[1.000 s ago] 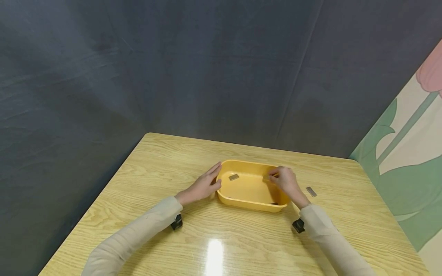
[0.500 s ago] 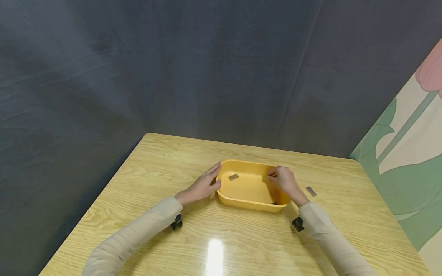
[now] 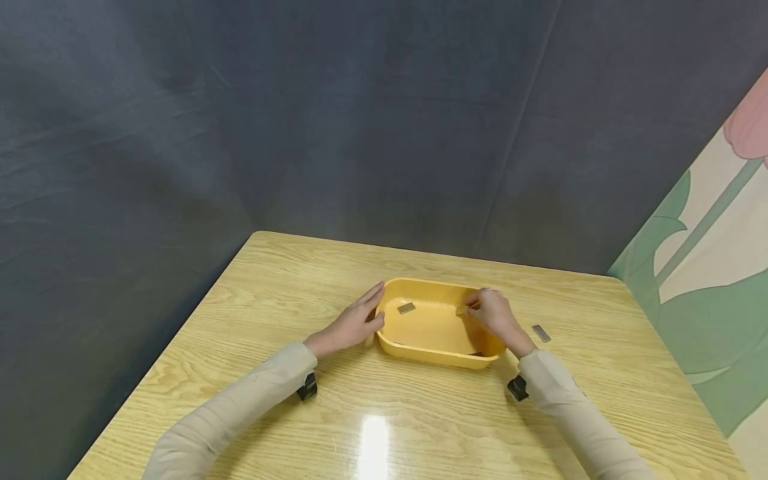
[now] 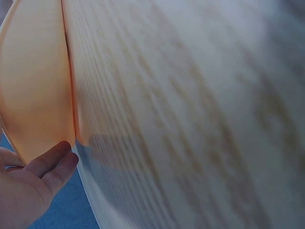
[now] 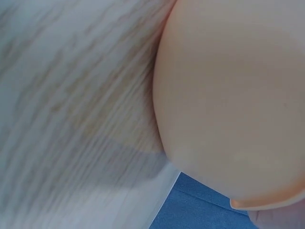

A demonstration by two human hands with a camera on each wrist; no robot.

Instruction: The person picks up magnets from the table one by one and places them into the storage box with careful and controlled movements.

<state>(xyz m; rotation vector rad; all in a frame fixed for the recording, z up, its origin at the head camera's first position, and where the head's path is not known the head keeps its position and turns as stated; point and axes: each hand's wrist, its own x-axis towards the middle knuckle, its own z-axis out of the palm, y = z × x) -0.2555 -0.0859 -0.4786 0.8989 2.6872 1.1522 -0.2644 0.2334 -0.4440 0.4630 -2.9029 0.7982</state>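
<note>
A yellow plastic basin (image 3: 432,333) sits on the table. My left hand (image 3: 351,321) rests at its left end, fingers extended along the outside of the wall and thumb at the rim. The left wrist view shows fingertips (image 4: 59,164) against the basin's outer wall. Over the right end, my right hand (image 3: 495,317) reaches inside, its curled fingers pinching a small flat rectangular piece (image 3: 461,311) near the far wall. In the right wrist view the basin's side (image 5: 228,105) hides most of that hand. Another small grey-brown rectangular piece (image 3: 406,308) lies on the basin floor at left.
A dark piece (image 3: 476,354) shows inside the basin's near right corner. One more grey rectangle (image 3: 541,333) lies on the wood-grain table (image 3: 300,280) right of the basin. A dark cloth (image 3: 384,133) hangs behind the table, and a flower-painted wall (image 3: 720,280) stands at right.
Almost nothing differs. The right hand makes only a very slight shift within the basin; the left hand, the basin and the loose pieces stay in place.
</note>
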